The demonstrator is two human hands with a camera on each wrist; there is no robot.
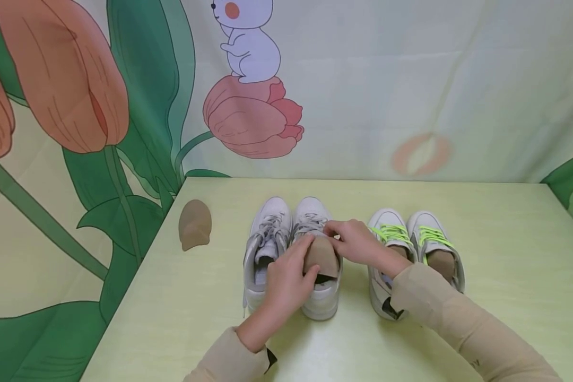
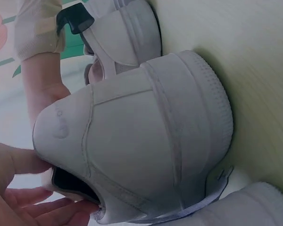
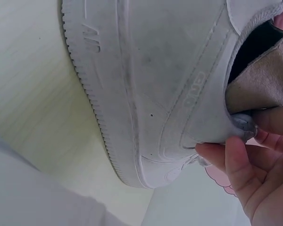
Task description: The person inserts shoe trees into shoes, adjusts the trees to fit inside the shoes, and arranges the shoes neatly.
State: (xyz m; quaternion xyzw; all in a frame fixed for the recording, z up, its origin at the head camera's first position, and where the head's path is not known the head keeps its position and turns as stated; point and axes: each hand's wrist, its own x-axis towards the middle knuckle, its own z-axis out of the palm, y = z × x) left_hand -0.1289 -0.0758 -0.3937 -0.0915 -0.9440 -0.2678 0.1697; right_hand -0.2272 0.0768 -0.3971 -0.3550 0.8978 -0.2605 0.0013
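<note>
A white lace-up sneaker (image 1: 321, 303) stands on the table between my hands, toe pointing away. A brown shoe insert (image 1: 322, 257) sticks up out of its opening, leaving a dark gap at the heel. My left hand (image 1: 288, 278) holds the insert from the left side, thumb near the heel and fingers farther forward. In the left wrist view those fingers lie along the sneaker's collar. My right hand (image 1: 355, 241) pinches the sneaker's grey padded edge (image 3: 245, 123) by the tongue, right beside the insert.
The matching white sneaker (image 1: 267, 233) stands just left, its opening showing no brown insert. Another brown insert (image 1: 194, 225) lies at the table's far left. To the right, a pair of white sneakers with neon laces (image 1: 432, 234) holds brown inserts, partly behind my right sleeve.
</note>
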